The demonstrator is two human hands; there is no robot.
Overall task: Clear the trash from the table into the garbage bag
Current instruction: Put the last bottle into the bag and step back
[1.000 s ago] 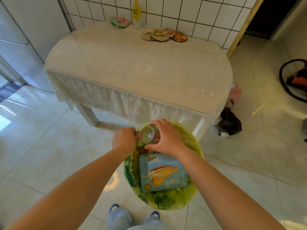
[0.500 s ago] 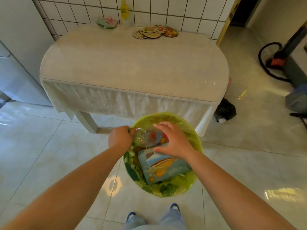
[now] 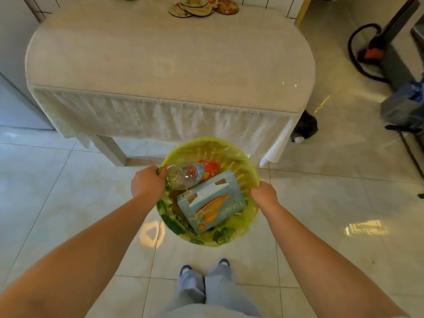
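A yellow-green garbage bag (image 3: 238, 154) stands open on the floor in front of the table (image 3: 160, 60). Inside it lie a blue box (image 3: 213, 203) printed with a dolphin and a clear plastic bottle (image 3: 183, 175) with a red label. My left hand (image 3: 148, 181) is closed on the bag's left rim, next to the bottle's base. My right hand (image 3: 263, 195) is closed on the bag's right rim. Both hands hold the bag's mouth apart.
Round coasters (image 3: 202, 6) lie at the table's far edge. A black bag (image 3: 305, 129) sits by the table's right leg. A vacuum hose (image 3: 360, 51) and a blue-grey bundle (image 3: 406, 104) are on the floor at right. My feet (image 3: 204, 266) stand behind the bag.
My right hand let go of the bottle, which now lies in the bag, and moved right to grip the rim. The view has tilted down and closer.
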